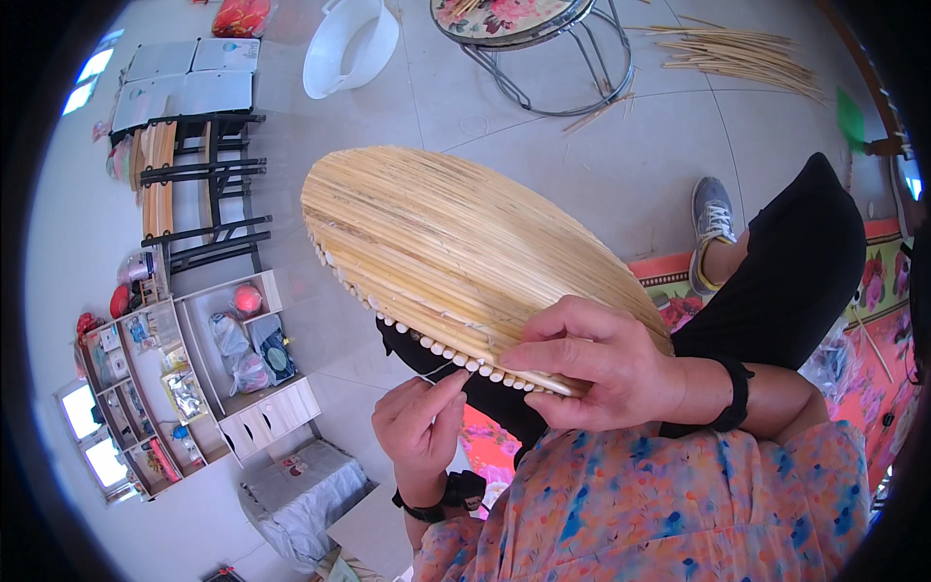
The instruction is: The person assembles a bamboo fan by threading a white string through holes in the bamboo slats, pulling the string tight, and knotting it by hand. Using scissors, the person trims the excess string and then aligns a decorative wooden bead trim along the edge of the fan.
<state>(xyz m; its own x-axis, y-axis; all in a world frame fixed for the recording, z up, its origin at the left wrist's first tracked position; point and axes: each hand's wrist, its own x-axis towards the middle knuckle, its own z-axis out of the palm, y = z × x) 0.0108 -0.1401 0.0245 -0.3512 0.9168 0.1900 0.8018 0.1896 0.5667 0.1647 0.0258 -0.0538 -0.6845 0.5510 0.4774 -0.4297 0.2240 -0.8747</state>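
Note:
A large round mat of pale straw stalks (pixel 436 223) lies tilted across my lap, its cut stalk ends lined up along the near left edge. My right hand (pixel 601 359) grips the near rim, with thumb underneath and fingers on top. Close by, at the row of cut ends, my left hand (pixel 422 422) is closed in a pinch, its fingertips touching or almost touching the edge. What sits between those fingertips is too small to make out. A dark band is on each wrist.
Ahead stands a round stool with a floral seat (pixel 514 21) and metal legs. Loose stalks (pixel 742 58) lie on the floor at far right, and a white tub (pixel 351 48) is at far left. Shelves (pixel 194 373) line the left side; a red floral cloth (pixel 844 378) lies at right.

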